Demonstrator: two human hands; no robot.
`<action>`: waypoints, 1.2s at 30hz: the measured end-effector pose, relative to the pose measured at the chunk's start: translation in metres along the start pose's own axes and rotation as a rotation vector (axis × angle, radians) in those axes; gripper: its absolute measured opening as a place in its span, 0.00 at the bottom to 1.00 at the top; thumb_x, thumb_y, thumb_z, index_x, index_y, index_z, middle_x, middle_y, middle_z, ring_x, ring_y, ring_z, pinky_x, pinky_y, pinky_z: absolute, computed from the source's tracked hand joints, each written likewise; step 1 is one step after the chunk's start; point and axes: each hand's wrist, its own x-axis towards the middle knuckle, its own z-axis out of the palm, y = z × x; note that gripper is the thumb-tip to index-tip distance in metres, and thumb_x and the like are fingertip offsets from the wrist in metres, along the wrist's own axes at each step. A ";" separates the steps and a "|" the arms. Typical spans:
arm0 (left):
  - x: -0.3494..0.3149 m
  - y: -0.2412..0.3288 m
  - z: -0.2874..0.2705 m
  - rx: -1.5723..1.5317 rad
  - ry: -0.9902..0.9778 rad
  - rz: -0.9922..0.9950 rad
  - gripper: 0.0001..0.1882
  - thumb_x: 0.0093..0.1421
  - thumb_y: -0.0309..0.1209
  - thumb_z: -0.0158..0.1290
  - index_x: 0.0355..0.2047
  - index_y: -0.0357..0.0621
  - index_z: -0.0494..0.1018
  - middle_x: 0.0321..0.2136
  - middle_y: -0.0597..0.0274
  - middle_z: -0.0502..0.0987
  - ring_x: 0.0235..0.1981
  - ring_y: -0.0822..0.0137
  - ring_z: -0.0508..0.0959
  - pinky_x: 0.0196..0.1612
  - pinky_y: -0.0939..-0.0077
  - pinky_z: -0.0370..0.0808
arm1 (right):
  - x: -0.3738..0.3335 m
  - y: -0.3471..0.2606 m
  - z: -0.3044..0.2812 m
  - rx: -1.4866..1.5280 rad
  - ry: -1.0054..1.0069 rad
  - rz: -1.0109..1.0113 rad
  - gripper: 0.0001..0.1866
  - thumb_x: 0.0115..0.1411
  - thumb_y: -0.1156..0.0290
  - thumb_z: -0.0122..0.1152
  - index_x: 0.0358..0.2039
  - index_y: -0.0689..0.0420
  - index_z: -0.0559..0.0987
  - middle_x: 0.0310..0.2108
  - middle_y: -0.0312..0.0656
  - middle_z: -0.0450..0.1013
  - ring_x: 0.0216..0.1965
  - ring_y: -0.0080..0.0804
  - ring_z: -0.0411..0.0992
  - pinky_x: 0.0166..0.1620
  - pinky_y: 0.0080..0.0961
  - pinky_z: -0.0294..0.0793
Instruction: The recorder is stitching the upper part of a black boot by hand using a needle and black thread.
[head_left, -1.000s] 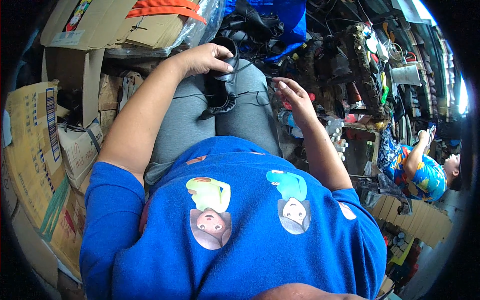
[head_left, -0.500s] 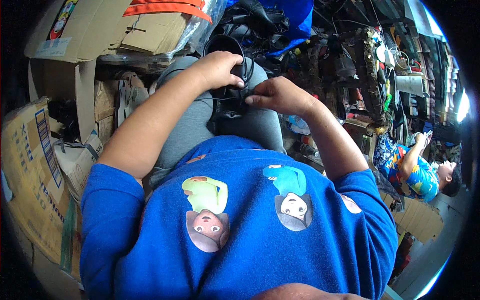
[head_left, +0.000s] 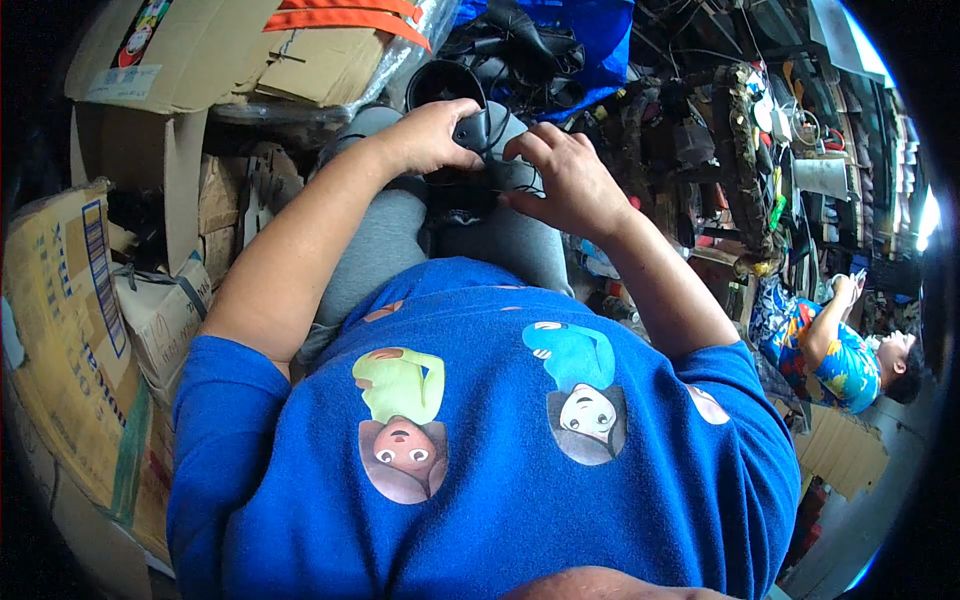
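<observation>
Between my grey-trousered thighs sits a black boot, its round, dark opening facing away from me. My left hand grips its side, thumb toward me and fingers over the far edge. The lower part of the boot is in shadow and hard to make out. Just right of it, my right hand is raised with thumb and fingers apart. A thin dark thread runs close to its thumb and forefinger; I see no clear grip on it.
Black shoes lie heaped on a blue sheet ahead. Cardboard boxes with orange straps stand at the left. A cluttered rack fills the right, where another person sits.
My right hand has gone from a closed pinch beside the boot to spread fingers, lifting slightly. The left hand keeps its grip, and the boot's opening has tipped a little into view.
</observation>
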 end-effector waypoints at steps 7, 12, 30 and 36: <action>-0.009 0.017 0.013 0.048 0.009 0.024 0.31 0.44 0.30 0.64 0.48 0.34 0.67 0.40 0.54 0.76 0.42 0.65 0.74 0.49 0.74 0.68 | -0.033 0.007 0.000 0.119 0.204 -0.156 0.20 0.48 0.64 0.64 0.43 0.52 0.75 0.39 0.43 0.70 0.47 0.44 0.66 0.51 0.38 0.61; -0.009 0.020 0.034 0.080 0.107 -0.015 0.39 0.41 0.38 0.66 0.51 0.33 0.64 0.42 0.47 0.75 0.44 0.59 0.74 0.49 0.70 0.69 | -0.023 0.007 0.022 0.016 -0.025 -0.201 0.09 0.52 0.64 0.60 0.24 0.56 0.76 0.27 0.39 0.73 0.33 0.37 0.72 0.43 0.36 0.65; -0.004 0.018 0.026 0.048 0.060 -0.099 0.33 0.43 0.35 0.67 0.47 0.34 0.66 0.39 0.57 0.75 0.41 0.70 0.72 0.48 0.76 0.68 | -0.067 0.033 0.022 0.374 0.223 -0.076 0.24 0.49 0.58 0.65 0.46 0.51 0.75 0.45 0.45 0.69 0.49 0.43 0.66 0.52 0.40 0.61; -0.011 0.005 0.032 0.113 0.165 -0.068 0.35 0.41 0.44 0.65 0.47 0.39 0.68 0.40 0.47 0.76 0.43 0.52 0.76 0.47 0.66 0.70 | -0.101 0.078 0.036 0.846 -0.276 0.448 0.14 0.59 0.60 0.60 0.34 0.60 0.77 0.23 0.32 0.69 0.28 0.19 0.62 0.33 0.21 0.65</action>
